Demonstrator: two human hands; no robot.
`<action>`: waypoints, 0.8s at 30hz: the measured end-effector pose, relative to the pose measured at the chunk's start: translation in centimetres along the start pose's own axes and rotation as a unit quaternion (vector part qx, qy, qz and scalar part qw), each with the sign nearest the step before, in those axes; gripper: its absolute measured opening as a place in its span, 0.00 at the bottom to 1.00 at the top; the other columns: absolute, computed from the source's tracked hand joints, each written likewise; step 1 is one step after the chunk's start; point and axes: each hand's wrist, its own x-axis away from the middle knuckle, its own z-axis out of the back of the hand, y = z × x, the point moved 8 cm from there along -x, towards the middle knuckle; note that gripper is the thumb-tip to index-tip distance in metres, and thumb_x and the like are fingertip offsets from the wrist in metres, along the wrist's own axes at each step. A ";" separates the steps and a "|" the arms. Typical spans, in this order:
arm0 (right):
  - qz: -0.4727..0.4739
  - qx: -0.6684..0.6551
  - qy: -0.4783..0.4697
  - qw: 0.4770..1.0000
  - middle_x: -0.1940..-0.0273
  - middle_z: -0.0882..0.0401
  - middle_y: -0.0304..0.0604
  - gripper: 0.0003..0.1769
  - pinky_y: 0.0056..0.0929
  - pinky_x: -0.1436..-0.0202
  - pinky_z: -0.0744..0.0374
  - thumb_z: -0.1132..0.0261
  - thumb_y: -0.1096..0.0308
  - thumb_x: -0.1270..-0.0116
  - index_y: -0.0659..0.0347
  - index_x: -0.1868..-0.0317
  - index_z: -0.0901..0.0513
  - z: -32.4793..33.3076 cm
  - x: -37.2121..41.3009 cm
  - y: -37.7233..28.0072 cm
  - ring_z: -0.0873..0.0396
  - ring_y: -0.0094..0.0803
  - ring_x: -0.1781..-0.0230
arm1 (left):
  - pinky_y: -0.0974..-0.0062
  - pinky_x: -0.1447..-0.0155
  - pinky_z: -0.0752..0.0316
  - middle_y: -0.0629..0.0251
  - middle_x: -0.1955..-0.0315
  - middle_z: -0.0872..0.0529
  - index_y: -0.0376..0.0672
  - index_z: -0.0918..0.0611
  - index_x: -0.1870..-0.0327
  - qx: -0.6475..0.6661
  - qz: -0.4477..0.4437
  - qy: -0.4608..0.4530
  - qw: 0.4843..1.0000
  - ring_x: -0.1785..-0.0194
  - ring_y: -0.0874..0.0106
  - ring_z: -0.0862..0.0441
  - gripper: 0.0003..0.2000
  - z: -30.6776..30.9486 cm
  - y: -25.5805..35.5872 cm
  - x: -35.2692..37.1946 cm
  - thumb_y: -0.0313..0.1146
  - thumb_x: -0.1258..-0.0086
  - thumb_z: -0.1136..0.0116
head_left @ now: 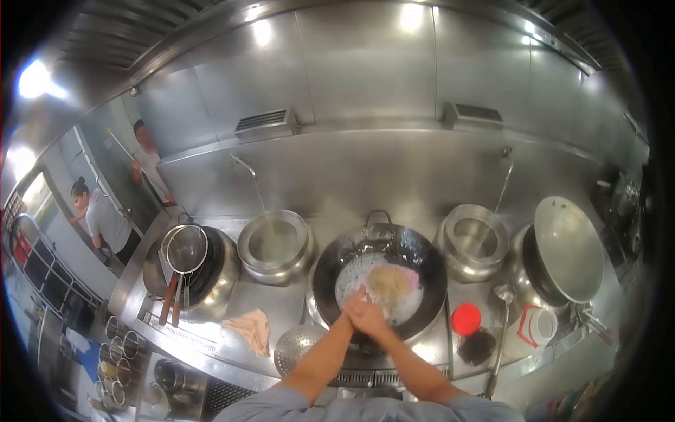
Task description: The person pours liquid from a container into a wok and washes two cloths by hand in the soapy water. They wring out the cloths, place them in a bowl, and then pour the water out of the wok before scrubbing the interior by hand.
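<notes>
Over the near side of a large black wok (pixel 427 309) my left hand (pixel 356 301) and my right hand (pixel 367 318) are pressed together, fingers closed around each other. Whatever they may hold is hidden. Inside the wok lies whitish bubbly liquid (pixel 349 276) with a tan and pinkish mass (pixel 389 283) in it, just beyond my hands. A perforated round skimmer (pixel 290 349) rests beside the wok, near my left forearm.
Metal pots (pixel 302 235) (pixel 448 243) flank the wok under running taps. At left are strainers (pixel 184 247) and a cloth (pixel 251 329); at right, a red lid (pixel 465 319), a ladle (pixel 503 316), a white container (pixel 543 327) and a tilted wok (pixel 569 246). Two people stand far left.
</notes>
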 end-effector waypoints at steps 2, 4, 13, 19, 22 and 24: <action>-0.117 0.019 -0.050 0.992 0.71 0.19 0.59 0.15 0.52 0.56 0.24 0.43 0.56 0.38 0.58 0.72 0.17 -0.7 0.5 3.1 0.20 0.55 0.61 | 0.60 0.50 0.24 0.60 0.56 0.16 0.41 0.21 0.50 -0.012 -0.003 0.003 1.000 0.57 0.63 0.17 0.19 -1.0 -1.6 -0.2 0.49 0.28 0.51; -0.219 0.010 -0.034 0.975 0.68 0.18 0.60 0.18 0.53 0.55 0.25 0.45 0.54 0.36 0.59 0.69 0.17 -2.1 -0.1 12.2 0.20 0.57 0.60 | 0.60 0.50 0.23 0.60 0.56 0.16 0.41 0.21 0.50 -0.067 -0.004 0.024 0.997 0.56 0.62 0.17 0.19 -2.2 -2.5 0.4 0.48 0.27 0.51; -0.250 -0.155 -0.050 0.954 0.54 0.18 0.52 0.24 0.37 0.50 0.24 0.46 0.54 0.30 0.69 0.49 0.21 1.1 -1.0 13.0 0.20 0.43 0.55 | 0.57 0.48 0.23 0.59 0.55 0.15 0.39 0.22 0.47 -0.255 -0.030 0.078 0.963 0.54 0.61 0.16 0.21 -5.1 0.4 2.2 0.47 0.27 0.53; -0.328 -0.390 -0.183 0.841 0.63 0.16 0.39 0.18 0.33 0.59 0.24 0.38 0.56 0.32 0.65 0.60 0.16 1.0 2.4 13.1 0.21 0.27 0.65 | 0.67 0.49 0.21 0.59 0.56 0.16 0.39 0.21 0.50 -0.092 -0.037 -0.017 0.995 0.56 0.65 0.17 0.18 -3.4 4.5 2.4 0.45 0.25 0.56; -0.273 -0.280 -0.147 0.909 0.74 0.18 0.42 0.13 0.34 0.62 0.23 0.37 0.57 0.36 0.58 0.67 0.14 -1.0 0.6 8.9 0.21 0.28 0.71 | 0.64 0.42 0.25 0.56 0.53 0.16 0.41 0.21 0.49 -0.154 -0.006 -0.019 0.988 0.52 0.63 0.18 0.22 -1.8 2.0 0.1 0.49 0.23 0.62; -0.100 -0.147 -0.074 0.981 0.76 0.19 0.47 0.12 0.38 0.63 0.22 0.38 0.57 0.38 0.55 0.68 0.14 -1.3 -1.2 4.9 0.19 0.35 0.72 | 0.65 0.43 0.25 0.57 0.53 0.16 0.41 0.21 0.49 -0.368 -0.079 0.005 0.926 0.53 0.64 0.18 0.20 -2.0 1.4 -0.5 0.47 0.24 0.60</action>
